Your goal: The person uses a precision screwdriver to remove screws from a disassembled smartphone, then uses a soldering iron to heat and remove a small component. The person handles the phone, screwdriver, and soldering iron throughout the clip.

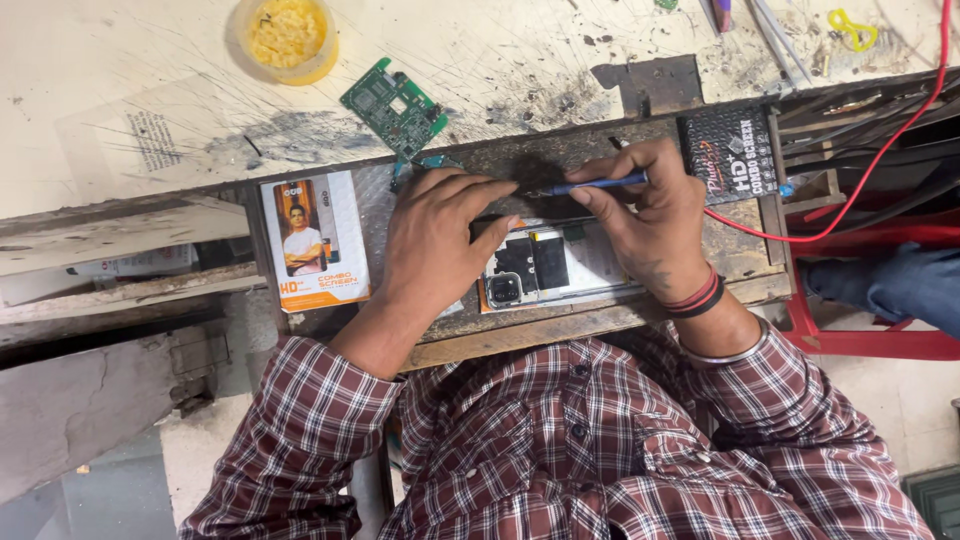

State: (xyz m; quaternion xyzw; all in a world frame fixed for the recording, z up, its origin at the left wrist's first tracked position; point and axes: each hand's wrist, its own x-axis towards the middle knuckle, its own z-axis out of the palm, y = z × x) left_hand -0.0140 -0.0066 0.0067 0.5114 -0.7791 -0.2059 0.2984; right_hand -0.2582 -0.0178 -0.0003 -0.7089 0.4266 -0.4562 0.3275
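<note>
An opened phone [548, 268], back cover off with its camera module showing, lies on a worn wooden shelf [740, 250] below the bench. My left hand [435, 245] rests flat on the phone's left end and holds it down. My right hand [645, 220] grips a blue-handled screwdriver [598, 184], its tip pointing left near the phone's upper edge, close to my left fingertips.
A green circuit board [393, 106] and a yellow round tub [285, 36] sit on the scratched bench top. An orange-and-white screen box [314, 240] lies left of my hand, a black box [733, 153] to the right. A red wire [860, 180] runs past; tweezers [775, 30] lie at the top.
</note>
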